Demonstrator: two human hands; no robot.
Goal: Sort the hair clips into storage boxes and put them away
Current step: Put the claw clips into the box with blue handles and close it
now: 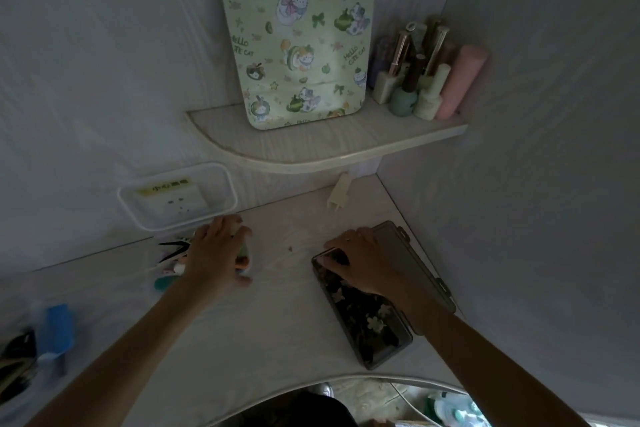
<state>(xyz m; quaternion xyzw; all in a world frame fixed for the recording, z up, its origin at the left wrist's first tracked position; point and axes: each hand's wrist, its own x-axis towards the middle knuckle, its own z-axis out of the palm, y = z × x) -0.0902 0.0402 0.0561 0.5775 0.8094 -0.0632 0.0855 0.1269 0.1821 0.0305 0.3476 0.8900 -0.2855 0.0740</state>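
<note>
A dark, see-through storage box (367, 319) with flower-shaped clips inside lies open on the desk at the right, its lid (415, 263) folded out beside it. My right hand (356, 260) rests on the box's far end, fingers spread over the rim. My left hand (216, 253) is closed around some small colourful hair clips (244, 255) over the desk. A pile of loose hair clips (173, 260) lies just left of that hand, partly hidden by it.
A white plastic cover (176, 198) sits over a wall socket behind my left hand. Above, a corner shelf (311, 146) carries a green cat-print pouch (298, 35) and cosmetic bottles (426, 80). A blue object (57, 326) lies at far left, and a small white part (339, 196) sits near the corner.
</note>
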